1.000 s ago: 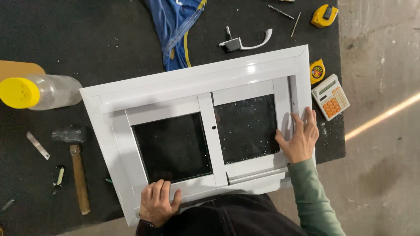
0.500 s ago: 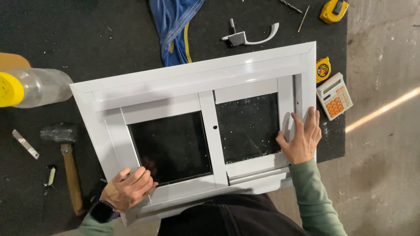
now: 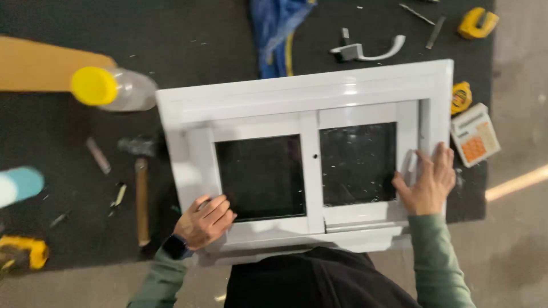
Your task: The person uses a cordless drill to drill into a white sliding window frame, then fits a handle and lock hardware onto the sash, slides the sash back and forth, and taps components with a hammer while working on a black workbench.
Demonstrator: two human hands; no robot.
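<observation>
On the black mat, squarely before the body, lies the white rectangular aluminium sliding-window frame (image 3: pixel 311 154), two dark panes side by side. Best handled with even pressure on both sides, keeping the frame flat and square, fingers clear of the sash track. Left hand (image 3: pixel 204 221) at the frame's lower left corner, fingers curled over the sash edge, gripping it. Right hand (image 3: pixel 428 181) on the frame's right side, fingers spread, pressing flat against the right sash stile. Left of the frame, a wooden-handled hammer (image 3: pixel 140 188); right of it, a small white calculator (image 3: pixel 475 134).
</observation>
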